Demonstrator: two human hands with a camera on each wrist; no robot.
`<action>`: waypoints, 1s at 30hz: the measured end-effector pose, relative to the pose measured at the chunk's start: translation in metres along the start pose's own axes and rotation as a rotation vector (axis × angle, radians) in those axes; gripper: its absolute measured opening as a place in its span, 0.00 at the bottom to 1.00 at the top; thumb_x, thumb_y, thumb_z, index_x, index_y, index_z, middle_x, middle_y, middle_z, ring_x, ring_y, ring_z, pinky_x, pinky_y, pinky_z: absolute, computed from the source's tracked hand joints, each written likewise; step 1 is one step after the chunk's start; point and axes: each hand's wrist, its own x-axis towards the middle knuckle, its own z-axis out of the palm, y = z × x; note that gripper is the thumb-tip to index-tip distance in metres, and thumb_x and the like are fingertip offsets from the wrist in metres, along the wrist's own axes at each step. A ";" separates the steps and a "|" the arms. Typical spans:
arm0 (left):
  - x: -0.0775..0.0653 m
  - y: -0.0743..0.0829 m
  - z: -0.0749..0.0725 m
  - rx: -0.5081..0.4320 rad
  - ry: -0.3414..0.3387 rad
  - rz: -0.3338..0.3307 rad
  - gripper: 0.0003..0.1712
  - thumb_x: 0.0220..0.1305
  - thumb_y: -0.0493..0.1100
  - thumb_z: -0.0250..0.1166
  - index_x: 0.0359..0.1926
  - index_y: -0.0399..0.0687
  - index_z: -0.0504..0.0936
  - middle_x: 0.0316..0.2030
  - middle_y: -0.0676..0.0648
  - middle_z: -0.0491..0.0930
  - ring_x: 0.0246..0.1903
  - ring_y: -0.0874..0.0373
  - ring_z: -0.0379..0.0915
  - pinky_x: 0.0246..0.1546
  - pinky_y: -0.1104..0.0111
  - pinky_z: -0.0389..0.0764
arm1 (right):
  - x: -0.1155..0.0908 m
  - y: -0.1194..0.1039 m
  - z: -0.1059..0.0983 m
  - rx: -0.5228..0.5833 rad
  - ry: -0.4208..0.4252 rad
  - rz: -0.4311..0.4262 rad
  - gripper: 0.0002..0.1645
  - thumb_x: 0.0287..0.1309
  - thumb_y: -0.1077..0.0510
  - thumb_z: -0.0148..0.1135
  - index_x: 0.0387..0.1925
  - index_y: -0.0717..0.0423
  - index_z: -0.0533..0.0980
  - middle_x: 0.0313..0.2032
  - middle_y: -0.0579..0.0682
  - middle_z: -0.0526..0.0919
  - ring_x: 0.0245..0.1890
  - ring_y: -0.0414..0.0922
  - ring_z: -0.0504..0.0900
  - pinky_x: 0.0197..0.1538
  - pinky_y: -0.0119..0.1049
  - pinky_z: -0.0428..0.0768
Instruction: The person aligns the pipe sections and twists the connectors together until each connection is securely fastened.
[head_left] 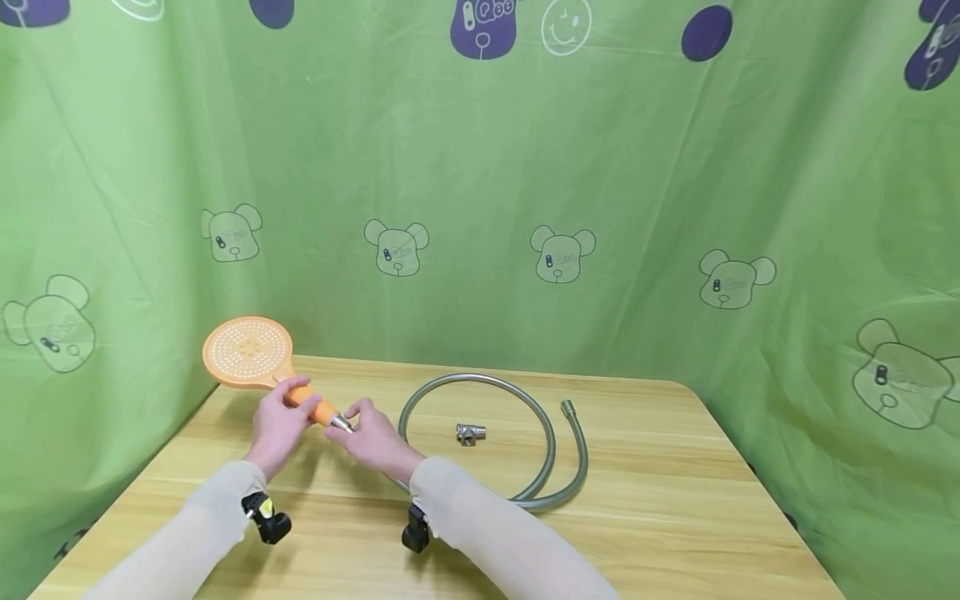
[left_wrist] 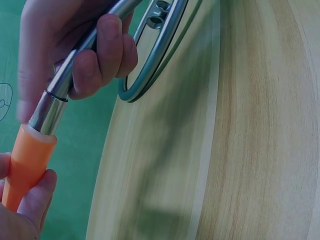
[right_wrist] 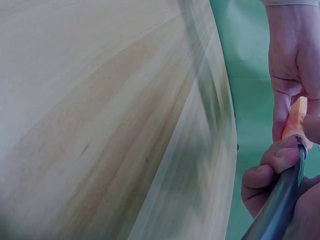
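Note:
An orange shower head point(head_left: 247, 352) is held above the left part of the table, its pale, dotted spray face upward. My left hand point(head_left: 277, 425) grips its orange handle point(left_wrist: 31, 157) between thumb and fingers. At the handle's lower end sits a shiny metal connector point(left_wrist: 47, 116), in line with the end of a grey shower hose point(head_left: 552, 446). My right hand point(head_left: 377, 440) curls its fingers round this hose end point(right_wrist: 275, 212), close to the connector. Whether the threads are engaged cannot be seen.
The hose loops across the wooden table point(head_left: 660, 500), its other end point(head_left: 567, 408) lying at the right. Inside the loop lies a small metal tee fitting point(head_left: 468, 433). A green patterned curtain point(head_left: 480, 317) stands behind the table and at both sides.

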 end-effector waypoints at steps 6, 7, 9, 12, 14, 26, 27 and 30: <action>0.001 0.000 0.001 0.003 0.005 0.001 0.29 0.70 0.38 0.63 0.69 0.38 0.70 0.58 0.30 0.72 0.42 0.59 0.79 0.41 0.78 0.84 | 0.000 0.000 -0.001 -0.037 0.016 -0.021 0.16 0.64 0.50 0.67 0.42 0.47 0.68 0.23 0.45 0.73 0.16 0.38 0.67 0.16 0.30 0.64; 0.001 -0.001 0.001 0.005 0.005 0.000 0.29 0.70 0.38 0.63 0.69 0.39 0.70 0.58 0.30 0.73 0.42 0.58 0.79 0.41 0.78 0.84 | -0.001 0.000 -0.001 -0.041 0.017 -0.023 0.15 0.65 0.50 0.66 0.42 0.47 0.68 0.23 0.45 0.74 0.16 0.38 0.67 0.16 0.30 0.65; 0.001 -0.001 0.001 0.004 0.005 -0.003 0.28 0.70 0.38 0.63 0.69 0.39 0.70 0.58 0.30 0.72 0.43 0.57 0.78 0.41 0.79 0.84 | 0.000 0.000 -0.001 -0.048 0.017 -0.023 0.14 0.66 0.49 0.66 0.41 0.47 0.68 0.23 0.45 0.74 0.16 0.38 0.67 0.16 0.30 0.65; 0.001 -0.003 0.002 0.008 0.009 -0.005 0.28 0.70 0.38 0.63 0.69 0.39 0.70 0.58 0.30 0.72 0.44 0.55 0.78 0.40 0.79 0.84 | 0.000 0.001 -0.001 -0.064 0.020 -0.032 0.12 0.67 0.48 0.63 0.40 0.47 0.69 0.22 0.44 0.75 0.16 0.38 0.67 0.16 0.31 0.65; 0.001 -0.003 0.002 0.011 0.010 -0.009 0.28 0.70 0.38 0.63 0.69 0.39 0.70 0.57 0.31 0.72 0.45 0.54 0.78 0.40 0.79 0.84 | 0.000 0.001 -0.001 -0.071 0.020 -0.038 0.12 0.69 0.47 0.61 0.39 0.47 0.70 0.21 0.44 0.75 0.15 0.38 0.67 0.16 0.31 0.64; 0.000 -0.002 0.001 -0.002 0.009 -0.024 0.29 0.71 0.38 0.63 0.69 0.39 0.69 0.58 0.31 0.71 0.44 0.55 0.79 0.41 0.78 0.84 | 0.000 0.002 0.000 -0.043 0.015 -0.022 0.22 0.61 0.47 0.70 0.48 0.47 0.68 0.24 0.45 0.76 0.17 0.39 0.70 0.17 0.31 0.67; 0.000 -0.002 0.001 -0.006 0.009 -0.024 0.29 0.70 0.38 0.63 0.69 0.39 0.69 0.58 0.31 0.71 0.44 0.55 0.79 0.41 0.78 0.84 | 0.000 0.002 0.000 -0.047 0.016 -0.026 0.20 0.62 0.48 0.69 0.47 0.46 0.68 0.23 0.45 0.76 0.17 0.39 0.70 0.17 0.31 0.67; 0.001 -0.003 0.001 -0.020 0.006 -0.027 0.29 0.70 0.38 0.63 0.70 0.39 0.69 0.58 0.31 0.71 0.45 0.55 0.79 0.42 0.78 0.84 | 0.000 0.002 -0.001 -0.059 0.015 -0.036 0.15 0.65 0.50 0.66 0.43 0.46 0.68 0.23 0.45 0.75 0.16 0.39 0.68 0.16 0.30 0.66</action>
